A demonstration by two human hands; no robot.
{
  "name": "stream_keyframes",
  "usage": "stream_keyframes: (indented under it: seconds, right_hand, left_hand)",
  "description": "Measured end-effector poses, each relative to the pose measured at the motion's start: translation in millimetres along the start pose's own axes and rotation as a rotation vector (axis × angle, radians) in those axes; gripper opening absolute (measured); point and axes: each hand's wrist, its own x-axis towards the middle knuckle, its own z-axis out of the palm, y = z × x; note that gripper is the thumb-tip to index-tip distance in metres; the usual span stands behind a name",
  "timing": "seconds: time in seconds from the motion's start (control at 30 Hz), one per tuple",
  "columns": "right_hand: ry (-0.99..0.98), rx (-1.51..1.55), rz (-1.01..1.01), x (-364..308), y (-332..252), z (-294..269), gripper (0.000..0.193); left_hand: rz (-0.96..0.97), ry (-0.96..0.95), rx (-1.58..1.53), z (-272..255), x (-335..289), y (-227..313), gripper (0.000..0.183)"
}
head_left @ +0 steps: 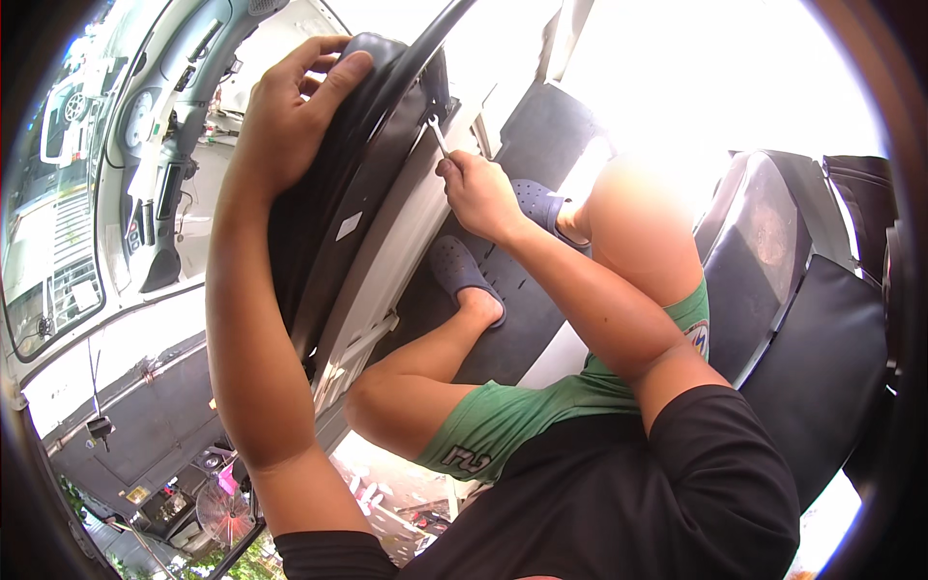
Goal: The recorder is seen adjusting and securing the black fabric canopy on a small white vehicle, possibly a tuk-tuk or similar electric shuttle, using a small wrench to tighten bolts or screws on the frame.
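Note:
My left hand (290,121) is curled over the top of an upright black panel, which looks like a seat back (324,217), its thumb and fingers gripping the upper edge. A small white label is stuck low on the panel's side. In my right hand (483,196) is a silver open-end wrench (440,137), pinched at its lower end. The wrench's jaw points up to a dark bracket (438,92) by the panel's upper right edge. Whether the jaw sits on a bolt there is too small to tell.
A pale metal rail (372,246) runs alongside the black panel. Dark floor matting (522,300) lies under my clog-shod feet. Black padded seats (817,358) stand at the right. A vehicle dashboard (159,126) and windscreen fill the left; a fan (224,510) is outside.

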Motion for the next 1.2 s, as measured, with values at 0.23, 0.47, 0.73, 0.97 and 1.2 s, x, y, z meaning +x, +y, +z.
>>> stream_keyframes:
  seconds: [0.23, 0.47, 0.73, 0.97, 1.2]
  right_hand:
    - [0.039, -0.176, -0.011, 1.5, -0.7, -9.3, 0.028]
    - [0.02, -0.236, -0.067, 5.5, 2.5, -17.5, 0.028]
    - [-0.658, 1.534, 0.624, 2.5, -52.5, -15.6, 0.042]
    - [-0.352, 0.76, 0.402, -20.0, -43.8, -9.4, 0.041]
    - [-0.353, 0.532, 0.329, -9.1, -36.5, -11.4, 0.042]
  left_hand:
    - [0.006, -0.004, -0.032, -0.2, -0.2, -3.7, 0.05]
    - [0.0, -0.016, -0.056, 1.7, 1.6, -2.2, 0.049]
    - [0.009, -0.022, -0.061, 1.7, 2.7, -0.6, 0.049]
    - [0.001, -0.011, -0.005, 0.8, 2.4, -4.2, 0.047]
    - [-0.017, -0.031, -0.036, -1.3, 1.3, -2.2, 0.047]
